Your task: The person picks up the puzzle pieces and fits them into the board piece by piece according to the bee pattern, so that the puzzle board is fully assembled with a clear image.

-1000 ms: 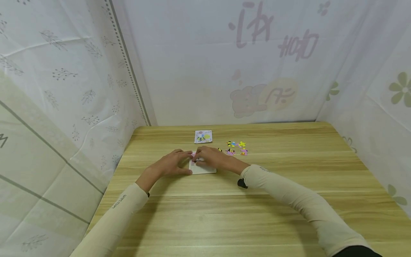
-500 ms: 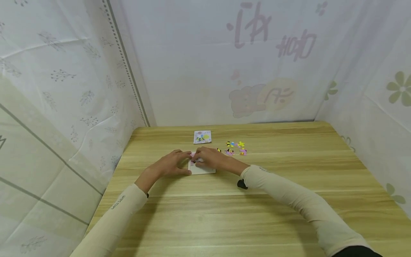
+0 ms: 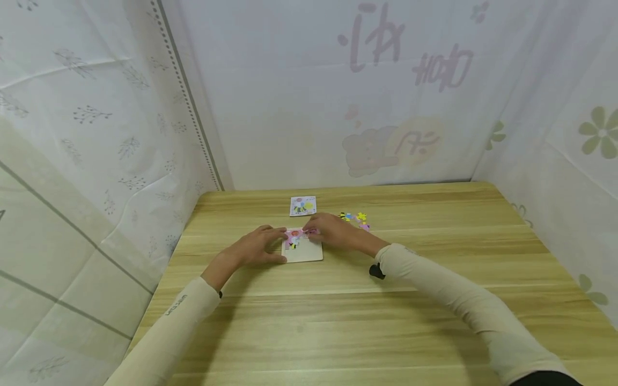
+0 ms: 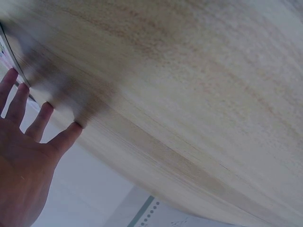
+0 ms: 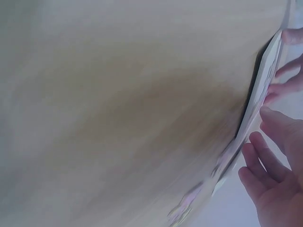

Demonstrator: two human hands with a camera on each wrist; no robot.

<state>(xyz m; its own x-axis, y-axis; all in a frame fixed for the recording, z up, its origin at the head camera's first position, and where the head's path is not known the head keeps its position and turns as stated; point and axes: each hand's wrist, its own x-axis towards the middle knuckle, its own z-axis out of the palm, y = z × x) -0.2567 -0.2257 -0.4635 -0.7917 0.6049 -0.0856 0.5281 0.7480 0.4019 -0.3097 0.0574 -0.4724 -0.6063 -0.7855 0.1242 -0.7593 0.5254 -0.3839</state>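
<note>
A small white puzzle board (image 3: 308,253) lies on the table, with pink, yellow and black pieces (image 3: 293,239) fitted at its upper left. My left hand (image 3: 256,247) rests along the board's left edge, its thumb at the lower left corner and its fingertips at the upper left. Those fingers (image 4: 42,122) are spread and fairly straight in the left wrist view. Over the upper right of the board, my right hand (image 3: 336,231) pinches a pink puzzle piece (image 3: 313,231), mostly covered by the fingertips. In the right wrist view, that hand (image 5: 279,177) is right at the board's edge.
Behind the board lies a square card (image 3: 302,206) with a bee picture. Several loose puzzle pieces (image 3: 361,216) lie to the right, partly hidden by the right hand. Printed white cloth (image 3: 289,107) hangs around the wooden table (image 3: 309,321).
My right hand has shifted right and slightly back from the fitted pieces, uncovering them, and now has a pink piece at its fingertips. My left hand has stayed at the board's left edge.
</note>
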